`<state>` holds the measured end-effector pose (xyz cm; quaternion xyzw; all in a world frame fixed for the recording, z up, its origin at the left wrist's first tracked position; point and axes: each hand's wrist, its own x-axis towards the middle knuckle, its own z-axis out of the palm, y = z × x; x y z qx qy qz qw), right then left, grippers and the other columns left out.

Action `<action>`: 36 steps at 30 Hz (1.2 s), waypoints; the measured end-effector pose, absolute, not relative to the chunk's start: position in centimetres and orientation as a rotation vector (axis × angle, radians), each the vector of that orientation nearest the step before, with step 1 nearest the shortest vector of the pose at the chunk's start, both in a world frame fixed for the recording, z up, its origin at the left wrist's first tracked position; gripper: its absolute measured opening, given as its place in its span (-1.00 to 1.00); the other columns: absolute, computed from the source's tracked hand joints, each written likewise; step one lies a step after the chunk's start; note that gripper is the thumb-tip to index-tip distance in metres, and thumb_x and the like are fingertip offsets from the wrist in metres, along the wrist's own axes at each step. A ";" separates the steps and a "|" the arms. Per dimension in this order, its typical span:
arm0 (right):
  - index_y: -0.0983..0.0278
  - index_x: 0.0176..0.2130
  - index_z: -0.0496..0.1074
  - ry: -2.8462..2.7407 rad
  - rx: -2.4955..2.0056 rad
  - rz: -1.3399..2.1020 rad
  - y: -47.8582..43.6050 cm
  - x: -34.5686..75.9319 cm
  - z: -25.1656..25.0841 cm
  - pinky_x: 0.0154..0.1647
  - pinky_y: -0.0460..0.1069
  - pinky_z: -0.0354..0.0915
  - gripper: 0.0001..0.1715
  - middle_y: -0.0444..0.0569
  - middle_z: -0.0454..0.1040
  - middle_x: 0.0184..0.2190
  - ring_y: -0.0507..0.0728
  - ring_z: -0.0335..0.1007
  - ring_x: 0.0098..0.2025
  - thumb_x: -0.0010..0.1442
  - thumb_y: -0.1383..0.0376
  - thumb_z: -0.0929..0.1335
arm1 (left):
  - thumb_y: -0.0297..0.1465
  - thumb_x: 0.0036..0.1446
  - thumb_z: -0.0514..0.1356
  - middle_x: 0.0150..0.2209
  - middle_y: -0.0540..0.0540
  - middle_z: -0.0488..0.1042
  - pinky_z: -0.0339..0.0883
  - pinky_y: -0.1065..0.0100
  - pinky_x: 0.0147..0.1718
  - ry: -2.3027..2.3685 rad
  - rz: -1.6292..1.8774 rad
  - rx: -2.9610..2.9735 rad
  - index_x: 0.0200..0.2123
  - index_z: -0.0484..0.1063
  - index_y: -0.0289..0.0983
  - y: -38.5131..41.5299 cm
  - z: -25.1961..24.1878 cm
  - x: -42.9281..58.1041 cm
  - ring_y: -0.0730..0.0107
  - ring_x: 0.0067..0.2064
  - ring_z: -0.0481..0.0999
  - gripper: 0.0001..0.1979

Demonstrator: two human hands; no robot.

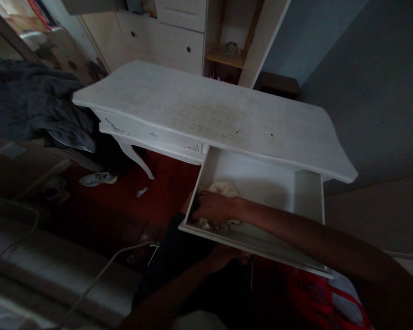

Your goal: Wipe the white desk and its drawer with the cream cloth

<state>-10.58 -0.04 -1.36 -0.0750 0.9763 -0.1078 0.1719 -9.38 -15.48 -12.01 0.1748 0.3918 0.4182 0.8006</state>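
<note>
My right hand reaches into the pulled-out drawer of a white desk. Its fingers curl down onto a bundle of cream cloth in the drawer's left corner. A small reddish mark shows on the cloth's rounded top, and my hand covers much of the bundle. Just below the drawer's front edge is my left hand, over my dark trousers. Its fingers look stretched out, partly in shadow, with nothing visible in them.
A white cabinet with an open door stands behind the desk. Grey fabric is heaped at left. A shoe and a scrap lie on the red floor. A pale cable crosses lower left; a red bag sits lower right.
</note>
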 end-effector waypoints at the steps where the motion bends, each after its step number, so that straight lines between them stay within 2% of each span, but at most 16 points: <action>1: 0.19 -0.08 0.49 2.778 -0.211 -0.308 -0.1 -10.5 -1.4 -0.08 0.13 0.14 -0.68 0.02 0.58 -0.25 0.25 0.42 -0.12 0.12 0.35 0.39 | -0.04 -0.44 0.52 -0.48 -0.12 0.56 0.39 0.24 -0.31 0.838 0.901 0.372 -0.49 0.57 -0.37 -15.5 -12.1 -9.3 0.34 -0.46 0.50 -0.46; 7: 0.19 -0.09 0.48 2.824 -0.114 -0.357 -0.5 -8.4 -1.8 -0.11 0.12 0.14 -0.70 0.06 0.55 -0.25 0.25 0.36 -0.09 0.14 0.39 0.36 | -0.02 -0.42 0.51 -0.50 -0.12 0.55 0.39 0.23 -0.29 0.842 0.917 0.398 -0.52 0.57 -0.36 -15.6 -12.5 -9.0 0.33 -0.46 0.49 -0.47; 12: 0.19 -0.05 0.47 2.862 0.048 -0.503 -1.1 -4.7 -2.2 0.00 0.14 0.10 -0.62 0.04 0.56 -0.13 0.26 0.29 0.05 0.13 0.45 0.36 | 0.01 -0.39 0.49 -0.50 -0.12 0.54 0.39 0.21 -0.25 0.842 0.925 0.449 -0.54 0.55 -0.35 -15.5 -12.2 -9.2 0.30 -0.43 0.49 -0.47; 16: 0.16 -0.01 0.48 2.847 0.170 -0.611 -1.5 -1.2 -2.6 0.09 0.17 0.05 -0.60 0.00 0.57 -0.06 0.24 0.27 0.11 0.16 0.45 0.34 | 0.02 -0.43 0.50 -0.47 -0.12 0.54 0.40 0.22 -0.31 0.834 0.915 0.436 -0.50 0.55 -0.36 -15.4 -11.9 -9.3 0.33 -0.45 0.47 -0.43; 21: 0.16 0.04 0.49 2.831 0.296 -0.671 -1.7 3.3 -2.8 0.11 0.19 0.04 -0.61 0.06 0.56 -0.03 0.25 0.28 0.12 0.22 0.37 0.34 | 0.02 -0.41 0.50 -0.50 -0.11 0.53 0.42 0.21 -0.29 0.838 0.897 0.455 -0.53 0.53 -0.35 -15.3 -12.0 -9.4 0.31 -0.44 0.49 -0.45; 26: 0.13 0.03 0.52 2.771 0.389 -0.697 -1.9 7.2 -2.1 0.14 0.20 0.05 -0.56 0.06 0.57 -0.07 0.23 0.32 0.08 0.20 0.44 0.32 | 0.01 -0.37 0.49 -0.47 -0.11 0.55 0.42 0.25 -0.30 0.843 0.906 0.466 -0.48 0.56 -0.35 -15.4 -12.2 -9.5 0.33 -0.44 0.50 -0.46; 30: 0.09 0.00 0.55 2.707 0.490 -0.678 -2.0 9.8 -1.3 0.14 0.22 0.06 -0.49 0.07 0.58 -0.07 0.26 0.33 0.10 0.14 0.49 0.31 | 0.00 -0.32 0.47 -0.47 -0.14 0.57 0.44 0.19 -0.24 0.869 0.893 0.485 -0.48 0.58 -0.36 -15.5 -12.1 -9.7 0.26 -0.40 0.53 -0.48; 36: 0.15 0.00 0.54 2.695 0.550 -0.621 -2.5 12.7 -1.2 0.13 0.23 0.11 -0.49 0.08 0.60 -0.11 0.26 0.35 0.07 0.13 0.51 0.29 | -0.01 -0.24 0.44 -0.45 -0.17 0.60 0.44 0.13 -0.15 0.886 0.895 0.538 -0.51 0.58 -0.34 -15.6 -12.4 -9.8 0.19 -0.35 0.57 -0.53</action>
